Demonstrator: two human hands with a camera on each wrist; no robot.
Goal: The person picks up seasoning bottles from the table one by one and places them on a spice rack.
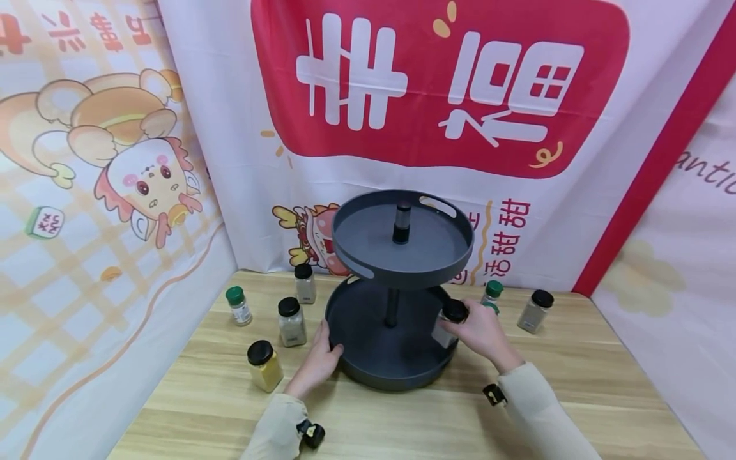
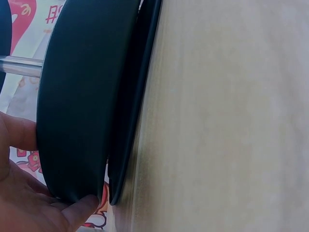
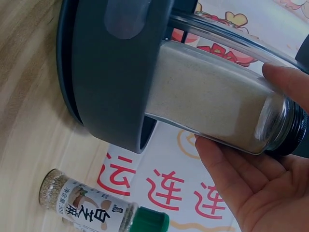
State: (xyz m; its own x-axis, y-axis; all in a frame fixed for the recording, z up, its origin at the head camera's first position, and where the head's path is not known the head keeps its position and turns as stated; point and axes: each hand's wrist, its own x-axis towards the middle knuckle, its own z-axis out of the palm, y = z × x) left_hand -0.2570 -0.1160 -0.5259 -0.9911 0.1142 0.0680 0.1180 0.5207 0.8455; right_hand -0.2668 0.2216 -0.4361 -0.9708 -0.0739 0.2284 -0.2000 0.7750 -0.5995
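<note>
A dark grey two-tier round tray stand (image 1: pixel 397 382) stands on the wooden table. My left hand (image 1: pixel 317 359) grips the left rim of its lower tray; in the left wrist view the thumb lies over the rim of the tray (image 2: pixel 79 101) and the fingers reach round its outer wall. My right hand (image 1: pixel 484 329) holds a square glass spice jar (image 3: pixel 207 96) with a black lid and pale powder inside. That jar is tilted at the right side of the lower tray, its bottom end inside the rim, partly hidden by the rim in the right wrist view.
Left of the stand are a yellow-powder jar (image 1: pixel 267 372), two other black-lidded jars (image 1: pixel 292 327) and a green-capped bottle (image 1: pixel 239 308). On the right stand green-capped bottles, one a sesame bottle (image 3: pixel 91 205), and a black-lidded jar (image 1: pixel 535 313). A printed cloth (image 1: pixel 230 128) hangs behind.
</note>
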